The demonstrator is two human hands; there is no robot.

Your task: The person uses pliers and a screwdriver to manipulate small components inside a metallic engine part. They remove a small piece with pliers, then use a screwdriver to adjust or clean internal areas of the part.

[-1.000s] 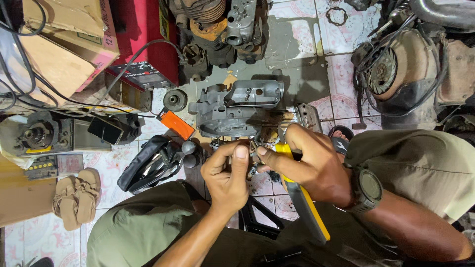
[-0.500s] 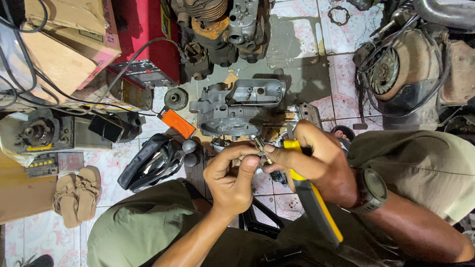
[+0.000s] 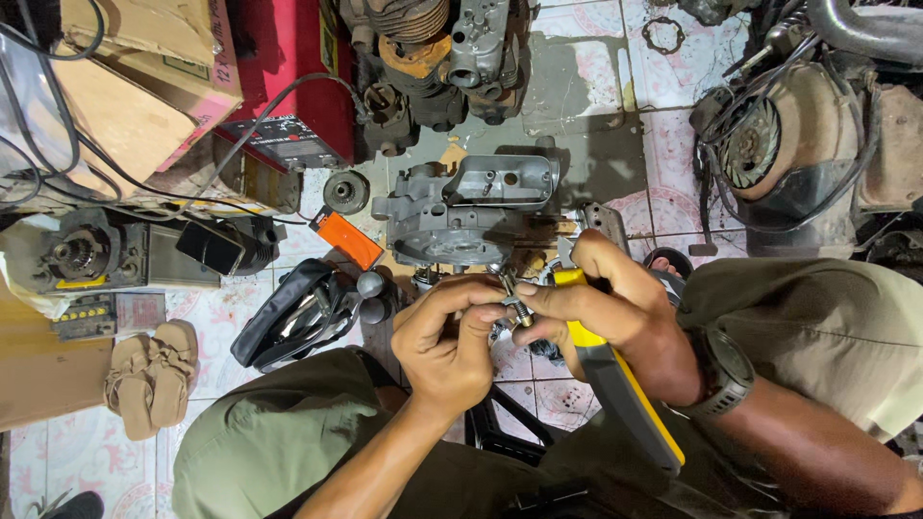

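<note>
**Two hands pinch a small sprung metal part above an engine casing on a tiled floor**

Head view: The person sits low, knees in olive trousers spread to either side, looking straight down. Both hands meet in the middle of the picture. The left hand point(image 3: 444, 338) is curled closed, its fingertips pinching a small metal part with a spring point(image 3: 511, 304) from the left. The right hand point(image 3: 604, 306) closes on the same part from the right with thumb and forefinger, while its other fingers wrap a yellow-and-black handled tool point(image 3: 620, 389) whose grip runs down and to the right past the wrist. A dark wristwatch point(image 3: 723, 370) sits on the right wrist. The small part is held in the air between the two hands, just below the near edge of a grey engine casing point(image 3: 461, 213) that lies on the floor tiles point(image 3: 586, 96).

Around it: an orange flat piece point(image 3: 347, 238) just left of the casing, a small round pulley point(image 3: 345, 192) above that, and a black bag point(image 3: 293, 317) near the left knee. A pair of tan sandals point(image 3: 151, 373) lies at the left edge. A red machine point(image 3: 288, 82) and cardboard boxes point(image 3: 135, 86) stand at upper left, a finned engine cylinder point(image 3: 413, 38) at top centre, and a flywheel housing with cables point(image 3: 769, 144) at upper right.
</note>
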